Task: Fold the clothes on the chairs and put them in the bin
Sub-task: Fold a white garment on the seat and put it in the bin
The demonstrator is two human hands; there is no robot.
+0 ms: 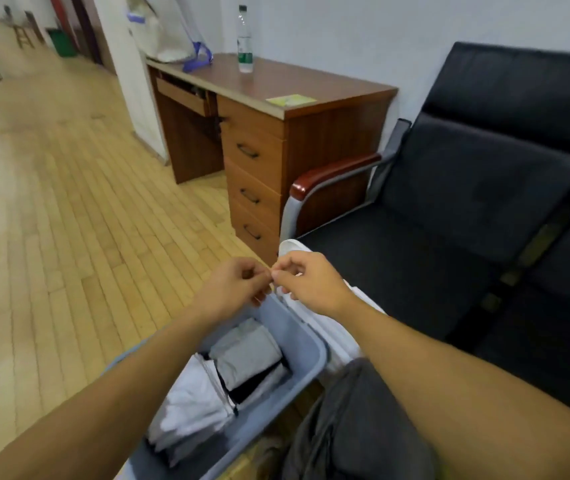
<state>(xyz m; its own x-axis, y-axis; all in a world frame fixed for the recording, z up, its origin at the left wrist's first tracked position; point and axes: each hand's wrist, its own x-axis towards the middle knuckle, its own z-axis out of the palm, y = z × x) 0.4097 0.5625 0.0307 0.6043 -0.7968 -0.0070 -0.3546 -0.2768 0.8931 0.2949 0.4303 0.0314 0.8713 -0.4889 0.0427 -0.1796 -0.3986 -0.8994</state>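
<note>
Both hands, left hand (238,282) and right hand (306,284), met above the grey-blue plastic bin (306,358) of folded grey and white clothes (228,372), fingers curled together (pinching something? cannot tell), black padded chairs (450,209) apparently bare.

Even soft indoor light, slight blur, wide-angle edge bending

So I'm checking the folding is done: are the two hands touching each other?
Touching. The head view shows the left hand and right hand meeting at the fingertips above the bin, no gap between them.
</note>
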